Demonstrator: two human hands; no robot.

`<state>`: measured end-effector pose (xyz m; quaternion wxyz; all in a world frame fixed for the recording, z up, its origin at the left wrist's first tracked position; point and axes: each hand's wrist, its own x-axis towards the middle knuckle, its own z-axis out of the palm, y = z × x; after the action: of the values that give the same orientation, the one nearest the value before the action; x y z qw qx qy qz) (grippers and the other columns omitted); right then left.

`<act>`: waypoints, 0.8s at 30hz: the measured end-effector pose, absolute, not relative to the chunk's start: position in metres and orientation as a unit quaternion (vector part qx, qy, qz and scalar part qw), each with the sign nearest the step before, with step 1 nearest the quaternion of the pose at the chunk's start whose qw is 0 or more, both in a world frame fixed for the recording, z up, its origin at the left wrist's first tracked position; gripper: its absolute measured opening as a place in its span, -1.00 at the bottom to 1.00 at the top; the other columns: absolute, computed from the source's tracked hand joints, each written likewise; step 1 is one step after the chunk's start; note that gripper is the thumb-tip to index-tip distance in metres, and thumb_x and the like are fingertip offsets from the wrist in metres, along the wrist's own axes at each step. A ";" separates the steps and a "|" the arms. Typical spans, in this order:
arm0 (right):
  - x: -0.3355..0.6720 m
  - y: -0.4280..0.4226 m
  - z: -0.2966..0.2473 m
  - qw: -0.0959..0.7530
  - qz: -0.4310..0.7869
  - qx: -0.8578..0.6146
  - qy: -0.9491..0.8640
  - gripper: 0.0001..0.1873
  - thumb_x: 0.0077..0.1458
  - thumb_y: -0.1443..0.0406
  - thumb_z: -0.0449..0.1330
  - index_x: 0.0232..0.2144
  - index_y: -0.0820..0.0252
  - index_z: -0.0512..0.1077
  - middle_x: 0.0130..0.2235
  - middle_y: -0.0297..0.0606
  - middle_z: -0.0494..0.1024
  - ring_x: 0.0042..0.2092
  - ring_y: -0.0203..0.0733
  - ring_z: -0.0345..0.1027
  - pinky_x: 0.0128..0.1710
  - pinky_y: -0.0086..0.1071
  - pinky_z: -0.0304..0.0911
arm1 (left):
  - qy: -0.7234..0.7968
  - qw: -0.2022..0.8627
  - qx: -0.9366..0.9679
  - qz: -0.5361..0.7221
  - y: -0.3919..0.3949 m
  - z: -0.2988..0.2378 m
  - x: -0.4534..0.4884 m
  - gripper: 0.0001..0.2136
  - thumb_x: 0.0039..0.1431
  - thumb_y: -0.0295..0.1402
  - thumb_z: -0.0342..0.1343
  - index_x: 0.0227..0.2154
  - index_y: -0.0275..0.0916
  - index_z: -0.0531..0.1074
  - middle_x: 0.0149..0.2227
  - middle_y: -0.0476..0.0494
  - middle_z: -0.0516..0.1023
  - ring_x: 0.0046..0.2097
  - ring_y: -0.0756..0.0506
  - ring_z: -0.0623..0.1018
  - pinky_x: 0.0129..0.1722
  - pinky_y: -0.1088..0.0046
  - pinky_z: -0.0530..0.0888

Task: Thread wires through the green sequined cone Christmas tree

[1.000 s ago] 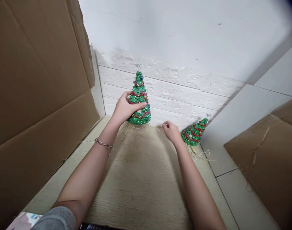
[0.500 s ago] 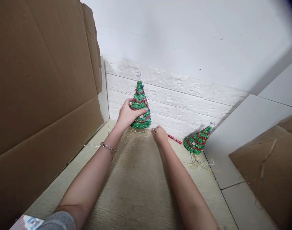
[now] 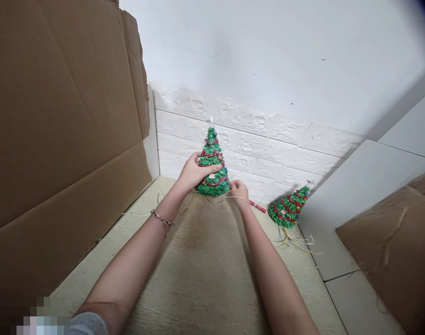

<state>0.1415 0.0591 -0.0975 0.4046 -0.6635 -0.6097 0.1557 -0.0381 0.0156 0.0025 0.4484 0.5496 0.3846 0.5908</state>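
A small green Christmas tree ornament [image 3: 213,184] with red garlands and a clear star on top stands nearly upright in my left hand [image 3: 195,173]. The thumb lies across its front and the fingers wrap behind its left side. Thin white, yellow and dark wires [image 3: 217,201] stick out from under its base. Beside the base at the right, my right hand [image 3: 239,191] is closed with its fingertips pinched together near these wires. A pale wire passes in front of that hand; whether the fingertips grip a wire is too small to make out.
A second Christmas tree ornament [image 3: 288,209] leans at the right, its loose wires [image 3: 292,239] spread on the tabletop [image 3: 198,279]. A red pen-like stick [image 3: 257,206] lies by the white brick-patterned wall [image 3: 254,144]. Cardboard stands at the left [image 3: 66,116] and right [image 3: 397,237].
The held tree has shifted slightly right and down in view, with my left hand. My right hand has moved a little right, still beside the base.
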 end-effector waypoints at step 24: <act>0.129 -0.039 -0.024 0.460 -0.069 -0.452 -0.761 -0.89 0.11 0.32 0.17 -0.44 0.16 0.48 -0.49 -0.35 0.42 -0.42 -0.29 0.25 -0.30 -0.37 0.03 | 0.377 0.506 0.531 0.566 0.022 -0.014 -0.023 -0.44 -0.32 -0.24 0.40 -0.19 -0.30 0.37 -0.16 -0.27 0.55 -0.18 -0.17 0.56 -0.15 0.27 0.49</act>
<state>0.1294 -0.0385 -0.0242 0.4603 -0.4522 -0.7608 -0.0692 -0.0227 0.0215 -0.0145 0.5057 0.5311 0.3769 0.5658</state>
